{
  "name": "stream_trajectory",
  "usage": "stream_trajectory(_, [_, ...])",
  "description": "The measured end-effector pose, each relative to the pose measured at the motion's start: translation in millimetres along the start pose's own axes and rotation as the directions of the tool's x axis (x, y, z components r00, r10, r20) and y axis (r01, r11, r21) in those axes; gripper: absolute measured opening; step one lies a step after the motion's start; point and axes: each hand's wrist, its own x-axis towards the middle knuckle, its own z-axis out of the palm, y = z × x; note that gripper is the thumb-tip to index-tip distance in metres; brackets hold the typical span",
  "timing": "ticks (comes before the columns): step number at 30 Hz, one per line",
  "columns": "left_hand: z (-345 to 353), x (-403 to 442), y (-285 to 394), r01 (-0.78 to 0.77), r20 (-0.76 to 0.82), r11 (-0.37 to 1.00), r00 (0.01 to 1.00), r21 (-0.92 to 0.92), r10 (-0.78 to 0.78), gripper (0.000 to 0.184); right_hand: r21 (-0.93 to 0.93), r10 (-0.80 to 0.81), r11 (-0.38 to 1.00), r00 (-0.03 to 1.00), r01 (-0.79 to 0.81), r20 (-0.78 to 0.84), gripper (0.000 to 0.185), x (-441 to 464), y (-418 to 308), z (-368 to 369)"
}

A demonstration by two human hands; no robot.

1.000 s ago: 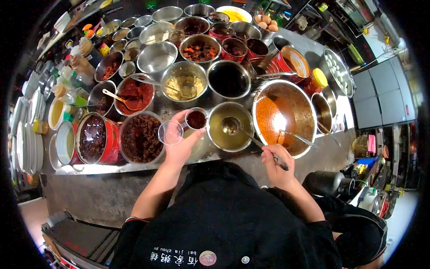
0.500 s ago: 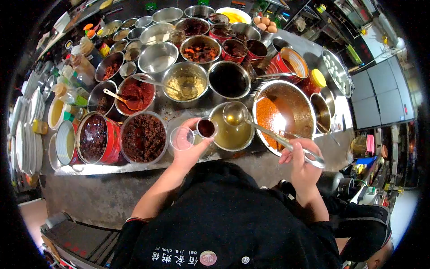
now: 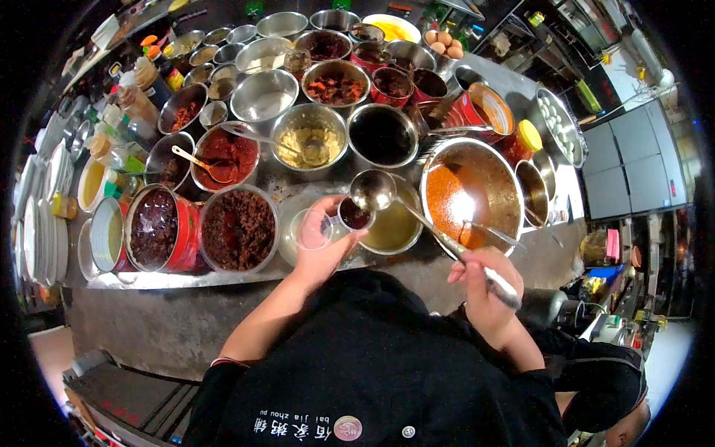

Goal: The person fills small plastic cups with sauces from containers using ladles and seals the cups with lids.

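Observation:
My left hand (image 3: 322, 252) is closed around a small clear cup (image 3: 356, 214) with dark red sauce inside; the cup's clear lid (image 3: 311, 229) sticks out on its left side. In my right hand (image 3: 488, 283) is the handle of a metal ladle (image 3: 373, 191). The ladle's bowl is over the cup's upper edge, and a shine hides how much liquid it holds. Behind and below it is a steel bowl of yellowish liquid (image 3: 395, 229). Just right of that stands a large bowl of orange-red sauce (image 3: 449, 190).
Nearby stand a tub of dark chunky paste (image 3: 238, 227), a bowl of minced garlic (image 3: 309, 141) and a bowl of black liquid (image 3: 382, 135). Stacked plates (image 3: 39, 238) are at the far left. Another person's legs (image 3: 603, 380) show at the lower right.
The ladle has risen out of the yellowish liquid and moved left to the cup. My left hand has shifted right with the cup, and my right hand has moved right and down.

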Motion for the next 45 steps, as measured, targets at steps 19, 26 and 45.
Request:
stream_trajectory(19, [-13.4, -5.2, 17.7, 0.011, 0.025, 0.995, 1.0, -0.096, -0.009, 0.055, -0.263, -0.093, 0.951, 0.964, 0.16, 0.25, 0.027, -2.9, 45.7, 9.6])
stream_trajectory(26, [-14.8, -10.1, 31.6, 0.019, 0.073, 0.996, 0.997, -0.093, -0.013, 0.057, -0.197, 0.004, 0.98, 0.972, 0.044, 0.236, 0.025, -3.6, 57.2, 37.9])
stream_trajectory(45, [23.3, -25.5, 54.9, 0.144, 0.048, 0.965, 0.989, -0.218, -0.137, 0.054, -0.245, -0.244, 0.918, 0.932, 0.31, 0.267, 0.058, 51.7, -29.0, 82.5])
